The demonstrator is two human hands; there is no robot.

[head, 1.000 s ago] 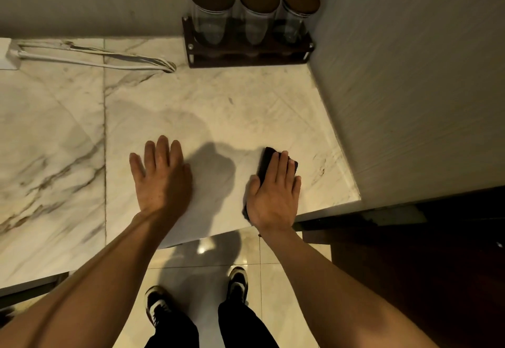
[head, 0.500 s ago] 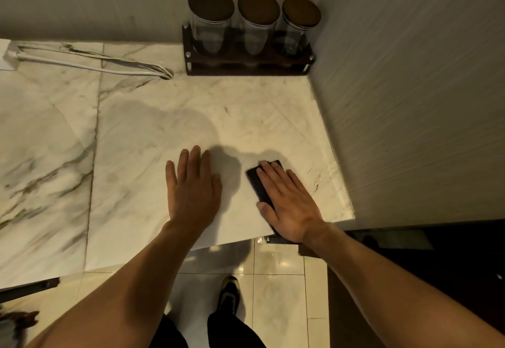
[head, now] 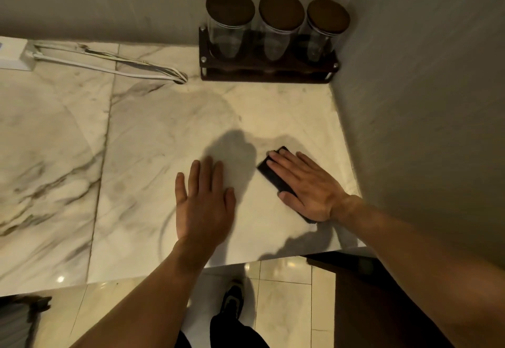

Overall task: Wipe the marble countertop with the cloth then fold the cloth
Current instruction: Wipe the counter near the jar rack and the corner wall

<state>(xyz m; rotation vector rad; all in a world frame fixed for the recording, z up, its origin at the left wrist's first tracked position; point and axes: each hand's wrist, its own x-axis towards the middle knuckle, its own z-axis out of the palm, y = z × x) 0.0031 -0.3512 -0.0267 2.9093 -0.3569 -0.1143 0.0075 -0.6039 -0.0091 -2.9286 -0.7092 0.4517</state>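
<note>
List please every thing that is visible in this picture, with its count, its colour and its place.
jars: three, clear glass with dark brown lids, in a row in the back right corner
rack: one, dark brown, holding the jars against the back wall
cables: a bundle, white, along the back left of the countertop
countertop: one, white marble with grey veins, filling the middle
cloth: one, dark, folded small, under the right hand
floor tiles: pale and glossy, below the counter edge
shoe: one seen, black and white, on the floor
left hand: flat on the marble, empty
right hand: flat, pressing on the cloth
</note>
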